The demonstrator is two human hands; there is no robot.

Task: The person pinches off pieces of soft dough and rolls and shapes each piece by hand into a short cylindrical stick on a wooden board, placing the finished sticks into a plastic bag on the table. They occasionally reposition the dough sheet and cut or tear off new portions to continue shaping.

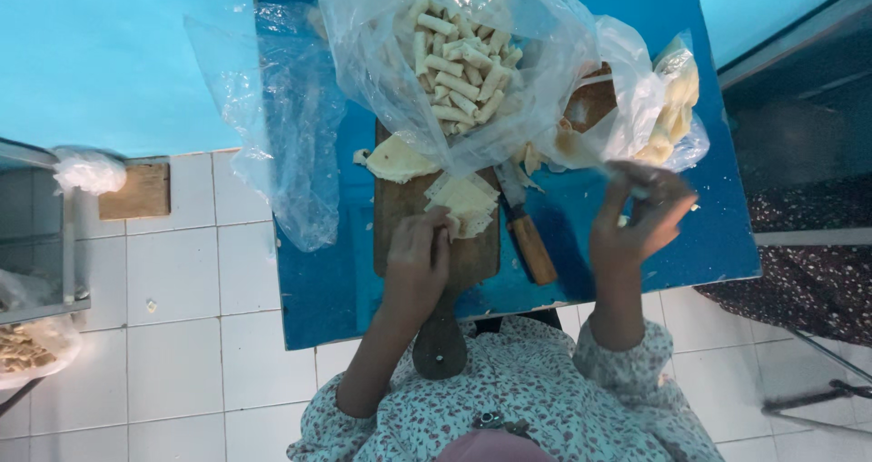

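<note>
Nearest, the person's left hand rests on the long-handled brown wooden cutting board, fingers curled narrow and pinching the near edge of a stack of pale square pastry sheets lying at the board's middle. The right hand is raised over the blue table, right of the board, fingers spread; it is blurred, and whether it holds anything cannot be told. Between the hands lies a wooden-handled knife. Farther off, a clear plastic bag of rolled pale pastry sticks stands open. Far right lies a second clear bag.
</note>
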